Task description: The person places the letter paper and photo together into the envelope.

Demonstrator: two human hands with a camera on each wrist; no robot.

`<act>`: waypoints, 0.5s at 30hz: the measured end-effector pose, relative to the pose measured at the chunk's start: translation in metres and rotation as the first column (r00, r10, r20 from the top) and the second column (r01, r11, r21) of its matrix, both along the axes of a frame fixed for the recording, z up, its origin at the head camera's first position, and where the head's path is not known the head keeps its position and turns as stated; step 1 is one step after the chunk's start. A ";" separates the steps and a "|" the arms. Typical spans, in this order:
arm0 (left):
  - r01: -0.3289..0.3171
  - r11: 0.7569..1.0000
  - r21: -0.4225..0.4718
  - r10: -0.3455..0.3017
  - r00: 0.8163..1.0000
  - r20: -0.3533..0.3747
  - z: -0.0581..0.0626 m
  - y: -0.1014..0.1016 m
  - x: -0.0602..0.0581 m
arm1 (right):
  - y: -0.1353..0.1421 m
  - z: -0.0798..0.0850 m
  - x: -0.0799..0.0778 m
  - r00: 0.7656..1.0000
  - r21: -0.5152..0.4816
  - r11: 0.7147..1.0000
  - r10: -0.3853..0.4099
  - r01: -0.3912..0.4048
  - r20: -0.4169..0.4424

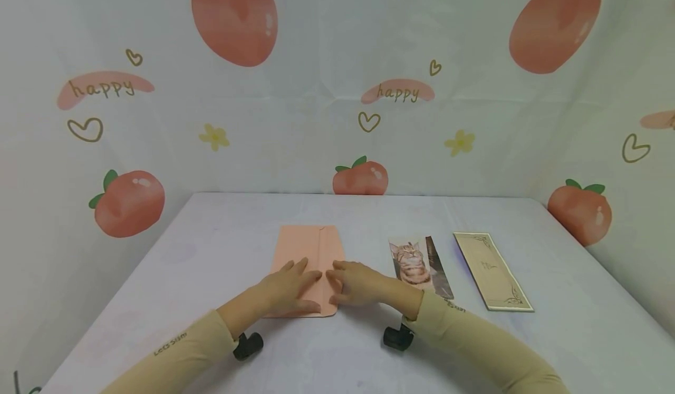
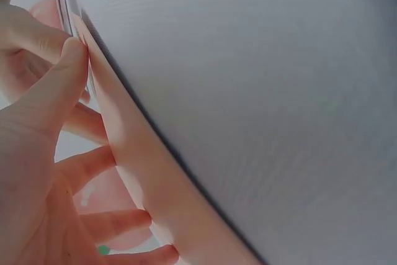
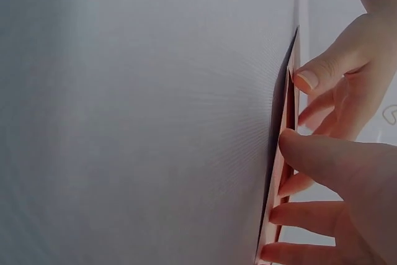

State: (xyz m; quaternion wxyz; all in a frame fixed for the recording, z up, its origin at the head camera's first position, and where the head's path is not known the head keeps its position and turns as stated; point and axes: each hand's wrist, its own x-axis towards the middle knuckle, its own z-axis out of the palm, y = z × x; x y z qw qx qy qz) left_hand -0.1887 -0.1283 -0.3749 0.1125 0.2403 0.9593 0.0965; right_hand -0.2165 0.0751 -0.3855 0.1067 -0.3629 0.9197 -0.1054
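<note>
A pink paper envelope [image 1: 299,241] lies flat on the table, a seam running lengthwise down it. My left hand [image 1: 289,288] rests on its left half, fingers spread and fingertips on the paper. On the right half, near the right edge, my right hand [image 1: 361,281] touches the paper with thumb and fingertips. Both thumbs are close to the near edge. From the right wrist view, the envelope [image 3: 286,113] appears edge-on with a narrow gap between its layers; the right thumb touches that edge. In the left wrist view, the left fingertips [image 2: 141,216] touch the envelope [image 2: 149,153].
Right of the envelope lies a cat picture card [image 1: 413,265], partly behind the right forearm. Farther right is a long beige card with ornate corners [image 1: 493,271]. A white table [image 1: 174,265] stands before a curtain printed with fruit [image 1: 234,19]. Black wrist cameras [image 1: 248,346] hang below both wrists.
</note>
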 end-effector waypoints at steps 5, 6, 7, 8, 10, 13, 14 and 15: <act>0.001 1.000 0.019 -0.001 1.000 -0.002 0.000 -0.001 -0.001 | -0.001 0.000 0.002 1.000 0.059 0.998 0.004 -0.002 -0.031; 0.003 1.000 0.022 -0.003 1.000 -0.004 0.000 -0.002 -0.002 | -0.003 0.006 0.006 1.000 0.072 0.997 -0.016 0.017 -0.013; 0.008 1.000 0.027 -0.007 1.000 -0.007 0.001 -0.003 -0.002 | -0.004 0.007 0.006 1.000 0.082 0.996 -0.020 0.021 -0.015; 0.017 0.999 0.028 -0.016 1.000 -0.014 0.001 -0.003 -0.003 | -0.004 0.007 0.007 1.000 0.087 0.996 -0.020 0.022 -0.016; 0.027 0.999 0.030 -0.026 0.999 -0.018 0.002 -0.005 -0.004 | -0.004 0.008 0.008 1.000 0.095 0.995 -0.024 0.026 -0.016; 0.038 0.999 0.030 -0.038 0.999 -0.011 0.004 -0.007 -0.005 | -0.004 0.009 0.008 1.000 0.102 0.994 -0.027 0.028 -0.011; 0.040 0.999 0.027 -0.040 0.999 -0.007 0.004 -0.008 -0.005 | -0.004 0.009 0.009 1.000 0.103 0.994 -0.027 0.028 -0.008; 0.039 0.999 0.025 -0.039 0.999 0.000 0.005 -0.009 -0.005 | -0.004 0.010 0.008 1.000 0.107 0.994 -0.028 0.028 -0.008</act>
